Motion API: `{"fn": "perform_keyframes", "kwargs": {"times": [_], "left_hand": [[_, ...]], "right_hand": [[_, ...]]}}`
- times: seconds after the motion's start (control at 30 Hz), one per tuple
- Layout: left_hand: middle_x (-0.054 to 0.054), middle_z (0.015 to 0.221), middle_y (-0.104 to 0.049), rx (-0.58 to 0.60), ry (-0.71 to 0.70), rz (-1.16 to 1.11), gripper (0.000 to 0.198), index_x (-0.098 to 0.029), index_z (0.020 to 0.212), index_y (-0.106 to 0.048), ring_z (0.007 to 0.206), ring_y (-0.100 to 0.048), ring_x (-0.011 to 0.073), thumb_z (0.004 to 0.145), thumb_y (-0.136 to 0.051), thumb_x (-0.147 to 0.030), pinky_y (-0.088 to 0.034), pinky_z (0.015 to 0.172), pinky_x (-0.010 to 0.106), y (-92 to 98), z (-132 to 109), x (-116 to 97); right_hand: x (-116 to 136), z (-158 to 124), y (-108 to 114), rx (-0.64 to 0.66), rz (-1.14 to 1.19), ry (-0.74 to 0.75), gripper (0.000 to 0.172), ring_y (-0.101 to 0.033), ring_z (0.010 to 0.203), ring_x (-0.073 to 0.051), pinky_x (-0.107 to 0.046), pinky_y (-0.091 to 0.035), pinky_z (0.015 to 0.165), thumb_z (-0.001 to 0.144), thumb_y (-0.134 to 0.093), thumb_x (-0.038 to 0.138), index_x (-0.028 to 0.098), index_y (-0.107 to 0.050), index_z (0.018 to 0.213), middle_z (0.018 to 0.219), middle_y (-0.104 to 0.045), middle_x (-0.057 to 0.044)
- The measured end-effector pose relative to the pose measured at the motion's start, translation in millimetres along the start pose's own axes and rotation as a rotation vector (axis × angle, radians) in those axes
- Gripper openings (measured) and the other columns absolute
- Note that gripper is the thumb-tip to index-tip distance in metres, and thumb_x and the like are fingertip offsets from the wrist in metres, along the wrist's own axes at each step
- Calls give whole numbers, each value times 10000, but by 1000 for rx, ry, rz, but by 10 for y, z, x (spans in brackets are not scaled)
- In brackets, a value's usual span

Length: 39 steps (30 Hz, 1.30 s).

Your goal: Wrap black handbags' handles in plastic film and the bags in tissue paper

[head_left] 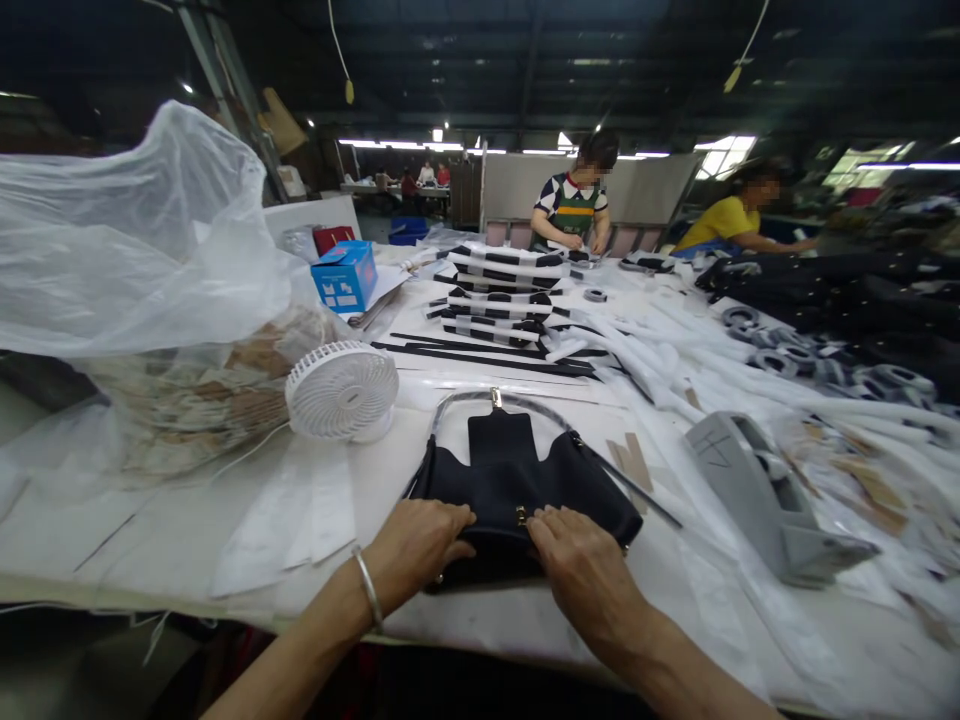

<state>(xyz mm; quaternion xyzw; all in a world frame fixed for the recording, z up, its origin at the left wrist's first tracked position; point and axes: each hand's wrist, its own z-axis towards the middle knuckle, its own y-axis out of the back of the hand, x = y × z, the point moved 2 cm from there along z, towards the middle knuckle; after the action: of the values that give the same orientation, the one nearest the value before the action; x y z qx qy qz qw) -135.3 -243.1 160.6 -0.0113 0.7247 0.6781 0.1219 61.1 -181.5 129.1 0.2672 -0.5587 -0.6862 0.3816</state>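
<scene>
A black handbag (480, 482) lies on the table in front of me, its flap (501, 440) folded back away from me and a small gold clasp (521, 515) showing on its near side. Its strap (442, 405), which looks wrapped in clear plastic, arches behind it. My left hand (424, 545), with a bangle at the wrist, grips the bag's near edge left of the clasp, fingers on top and thumb lower. Closed on the same edge, my right hand (577, 560) has its fingertips right beside the clasp; its thumb is hidden.
A white fan (343, 390) stands left, near a large plastic bag of paper scraps (217, 390). A blue box (345, 275) sits behind. Wrapped black straps (495, 300) lie at the back. A grey tape dispenser (750, 490) is at right. Two people work across the table.
</scene>
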Motion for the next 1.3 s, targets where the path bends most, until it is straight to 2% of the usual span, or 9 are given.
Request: {"fn": "perform_keyframes", "kwargs": {"times": [0.1,0.17,0.3,0.53,0.7,0.9,1.1,1.23,1.3], "left_hand": [[82,955,-728,-68,-66,100,267,-173,1136,-613,878,-701,233,871,-597,-147,-536,807,341,-80,0,-210],[121,1094,-705,-169,-107,124,327,-144,1187,-581,988,-681,232,880,-515,-55,-537,863,357,-198,-15,-370],[151,1171,-685,-303,-88,121,364,-102,1154,-591,1028,-678,221,865,-414,30,-560,871,349,-408,-42,-501],[133,1134,-706,-385,-61,106,378,-122,1119,-614,995,-693,205,856,-393,36,-577,844,330,-444,-60,-454],[119,1133,-711,-430,-68,132,384,-128,1110,-621,997,-693,199,845,-400,40,-576,846,317,-495,-70,-464],[102,1055,-734,-489,-92,134,380,-130,1077,-625,920,-709,200,808,-429,54,-587,786,297,-557,-75,-465],[90,994,-741,-526,-99,112,330,-137,1032,-623,847,-713,219,786,-466,17,-594,727,318,-587,-79,-467],[112,1050,-731,-531,-123,100,306,-129,1086,-608,895,-712,236,812,-497,-50,-591,719,311,-624,-40,-416],[111,1065,-729,-505,-117,92,293,-139,1096,-610,909,-712,233,835,-498,-67,-587,725,302,-673,-8,-370]], "right_hand": [[-59,34,135,67,131,-23,341,-673,1013,-271,-396,-495,959,803,-601,49,165,-678,1114,1115,-712,-130],[-172,95,293,182,346,-32,361,-664,1039,-273,-378,-491,960,791,-670,176,187,-679,1152,1146,-710,-103],[-383,309,549,299,653,-149,241,-693,917,-198,-272,-510,833,886,-562,339,244,-734,1024,990,-756,-17],[-112,571,484,362,45,-83,167,-703,872,-277,-317,-502,711,885,-588,284,180,-717,905,909,-748,-101],[-44,649,481,441,-64,-18,205,-709,864,-286,-316,-513,691,899,-561,286,161,-719,932,923,-745,-145],[-69,744,353,496,6,-11,247,-723,836,-307,-372,-537,710,823,-527,249,149,-747,875,878,-753,-162],[-36,737,270,488,31,-208,255,-718,879,-306,-354,-535,712,756,-536,223,138,-763,836,899,-754,-177],[-281,976,325,629,374,-278,272,-681,625,-204,-253,-480,555,784,-581,350,175,-706,617,636,-716,-79],[-472,1227,341,556,513,-403,333,-638,537,-170,-234,-443,503,833,-534,362,168,-679,604,583,-685,-62]]}}
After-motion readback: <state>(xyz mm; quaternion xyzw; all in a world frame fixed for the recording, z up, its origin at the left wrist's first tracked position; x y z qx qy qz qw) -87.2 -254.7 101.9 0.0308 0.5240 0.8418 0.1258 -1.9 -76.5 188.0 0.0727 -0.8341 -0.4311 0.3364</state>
